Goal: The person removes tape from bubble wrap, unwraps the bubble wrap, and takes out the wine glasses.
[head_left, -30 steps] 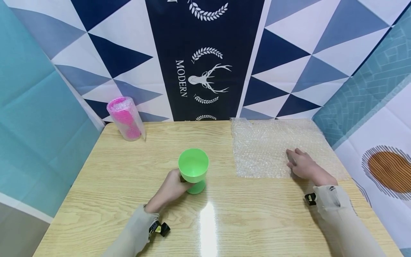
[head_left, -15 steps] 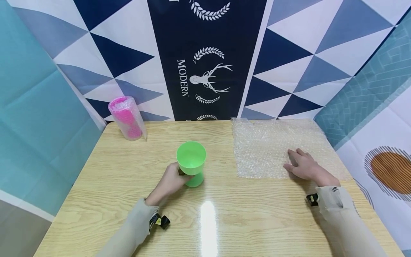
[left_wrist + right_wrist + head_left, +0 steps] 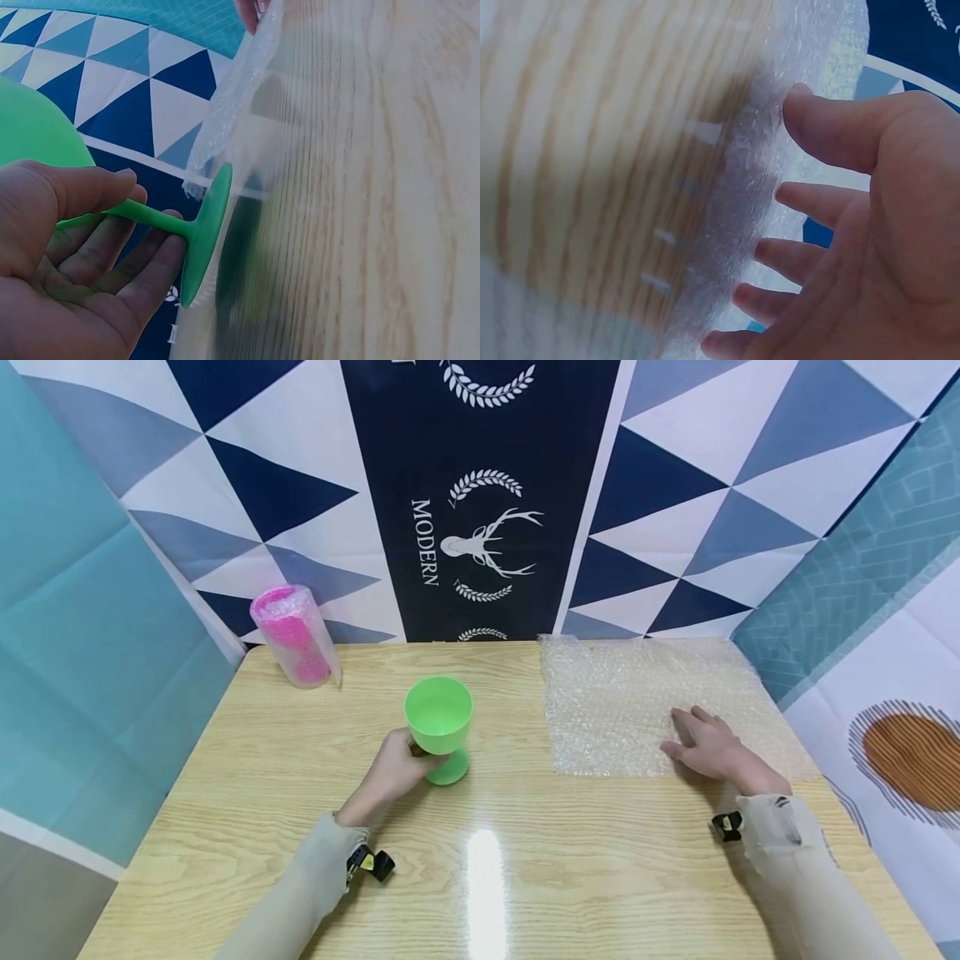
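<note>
A green plastic goblet (image 3: pixel 439 714) stands nearly upright left of the table's middle, its bowl facing up. My left hand (image 3: pixel 397 766) grips it by the stem, thumb on one side and fingers on the other. In the left wrist view the goblet's round foot (image 3: pixel 208 236) is close over the tabletop. On the right lies a flat sheet of clear bubble wrap (image 3: pixel 611 710). My right hand (image 3: pixel 708 747) rests at its front part with the fingers spread, and the right wrist view shows the fingertips (image 3: pixel 769 249) right at the bubbly surface.
A pink roll (image 3: pixel 296 639) in clear bubble wrap stands at the table's back left corner. Patterned cloth (image 3: pixel 480 468) hangs behind the wooden table (image 3: pixel 570 860), with more cloth along both sides. A bright light reflection lies on the front middle.
My left hand has moved the goblet away from me and slightly left. The right hand stays at the bubble wrap, with its thumb shifted slightly outward.
</note>
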Demonstrator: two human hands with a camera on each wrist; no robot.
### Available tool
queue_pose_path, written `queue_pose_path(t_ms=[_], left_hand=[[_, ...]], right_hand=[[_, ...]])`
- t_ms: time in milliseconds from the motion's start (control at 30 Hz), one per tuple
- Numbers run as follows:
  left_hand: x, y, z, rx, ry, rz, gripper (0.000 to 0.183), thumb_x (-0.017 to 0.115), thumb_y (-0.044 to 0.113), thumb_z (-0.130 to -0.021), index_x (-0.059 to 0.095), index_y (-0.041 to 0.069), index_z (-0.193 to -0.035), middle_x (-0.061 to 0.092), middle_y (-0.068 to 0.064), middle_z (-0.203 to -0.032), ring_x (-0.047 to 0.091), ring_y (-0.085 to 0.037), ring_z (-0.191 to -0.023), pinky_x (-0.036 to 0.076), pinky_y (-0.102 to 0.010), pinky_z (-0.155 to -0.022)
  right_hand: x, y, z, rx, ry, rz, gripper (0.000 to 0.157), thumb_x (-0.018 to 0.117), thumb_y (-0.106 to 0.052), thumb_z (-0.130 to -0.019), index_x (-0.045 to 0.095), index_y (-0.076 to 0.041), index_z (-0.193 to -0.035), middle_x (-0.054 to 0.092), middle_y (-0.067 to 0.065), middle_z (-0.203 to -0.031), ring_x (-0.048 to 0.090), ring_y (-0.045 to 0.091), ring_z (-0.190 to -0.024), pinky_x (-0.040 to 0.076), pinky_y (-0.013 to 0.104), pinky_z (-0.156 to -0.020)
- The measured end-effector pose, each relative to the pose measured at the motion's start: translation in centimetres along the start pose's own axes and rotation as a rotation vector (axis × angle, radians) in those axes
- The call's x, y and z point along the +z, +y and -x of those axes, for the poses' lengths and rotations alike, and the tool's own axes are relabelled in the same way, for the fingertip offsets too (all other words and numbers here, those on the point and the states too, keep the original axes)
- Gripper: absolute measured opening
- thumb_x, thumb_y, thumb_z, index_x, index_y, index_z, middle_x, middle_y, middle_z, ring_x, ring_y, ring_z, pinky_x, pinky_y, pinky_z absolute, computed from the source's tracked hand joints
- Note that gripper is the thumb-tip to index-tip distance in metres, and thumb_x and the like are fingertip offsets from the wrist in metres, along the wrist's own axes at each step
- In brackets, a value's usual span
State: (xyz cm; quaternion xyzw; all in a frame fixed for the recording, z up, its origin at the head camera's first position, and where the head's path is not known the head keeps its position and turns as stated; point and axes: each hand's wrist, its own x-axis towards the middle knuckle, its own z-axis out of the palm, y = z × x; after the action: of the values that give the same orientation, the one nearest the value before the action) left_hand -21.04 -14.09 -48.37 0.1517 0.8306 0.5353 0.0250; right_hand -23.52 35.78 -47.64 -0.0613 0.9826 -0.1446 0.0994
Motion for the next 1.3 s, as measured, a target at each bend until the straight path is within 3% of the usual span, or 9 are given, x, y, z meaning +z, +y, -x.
queue_pose_path(t_ms=[433, 933, 1300], left_hand=[[-0.31, 0.22, -0.12, 0.014, 0.067, -0.02, 0.034, 0.079, 0.003, -0.088, 0.071, 0.006, -0.12, 0.075, -0.013, -0.116, 0.07, -0.028, -0.112, 0.058, -0.046, -0.1], [-0.46, 0.11, -0.75, -0.056, 0.118, 0.002, 0.031, 0.079, 0.004, -0.087, 0.071, 0.003, -0.117, 0.074, -0.015, -0.118, 0.069, -0.032, -0.116, 0.056, -0.048, -0.104], [-0.65, -0.04, -0.97, -0.033, 0.134, -0.025, 0.029, 0.079, 0.002, -0.086, 0.072, 0.002, -0.114, 0.075, -0.015, -0.115, 0.07, -0.032, -0.113, 0.057, -0.048, -0.101]], right_hand=[[0.1, 0.0, 0.14, 0.006, 0.008, -0.017, 0.076, 0.057, -0.038, -0.104, 0.028, 0.012, -0.152, 0.016, 0.048, -0.154, 0.015, 0.072, -0.138, 0.02, 0.088, -0.106], [0.27, 0.23, 0.21, 0.008, -0.016, -0.01, 0.076, 0.051, -0.043, -0.106, 0.025, 0.01, -0.155, 0.013, 0.048, -0.156, 0.012, 0.073, -0.139, 0.019, 0.089, -0.105], [-0.01, 0.09, 0.45, 0.005, -0.058, 0.002, 0.077, 0.046, -0.046, -0.108, 0.021, 0.008, -0.157, 0.008, 0.047, -0.157, 0.007, 0.075, -0.139, 0.016, 0.089, -0.106]])
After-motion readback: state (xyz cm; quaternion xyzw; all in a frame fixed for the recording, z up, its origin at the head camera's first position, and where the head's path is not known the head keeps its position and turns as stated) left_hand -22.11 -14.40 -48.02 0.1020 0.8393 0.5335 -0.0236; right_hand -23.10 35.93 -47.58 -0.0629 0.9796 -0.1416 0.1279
